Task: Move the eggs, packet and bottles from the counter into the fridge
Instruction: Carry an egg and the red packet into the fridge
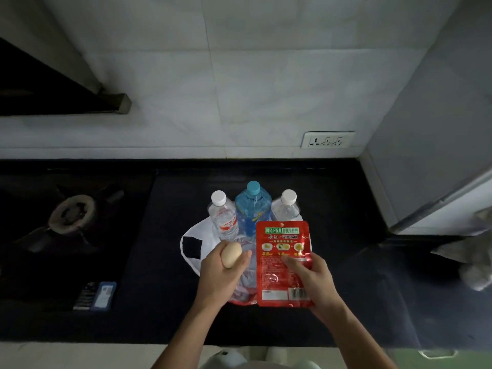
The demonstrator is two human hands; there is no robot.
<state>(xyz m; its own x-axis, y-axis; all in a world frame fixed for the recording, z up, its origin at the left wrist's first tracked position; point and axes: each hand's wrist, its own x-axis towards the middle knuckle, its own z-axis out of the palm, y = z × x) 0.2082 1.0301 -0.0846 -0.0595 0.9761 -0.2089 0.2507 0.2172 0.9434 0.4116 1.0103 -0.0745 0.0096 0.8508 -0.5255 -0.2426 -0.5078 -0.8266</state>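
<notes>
Lifting first load: our left hand [222,272] grips egg [231,254], right hand [314,279] pinches red packet [283,262], both above tabletop [346,209] middle. Three bottles [252,209] stand behind. Next, we judge: carry rightward toward fridge [439,155], keeping egg gentle.

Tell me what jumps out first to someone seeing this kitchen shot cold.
The bright red packet held up by the right hand stands out against the black counter, low and centre. Beside it the left hand grips a pale egg. Just behind them three bottles stand in a row, a blue bottle between two clear ones, on a white bag.
</notes>
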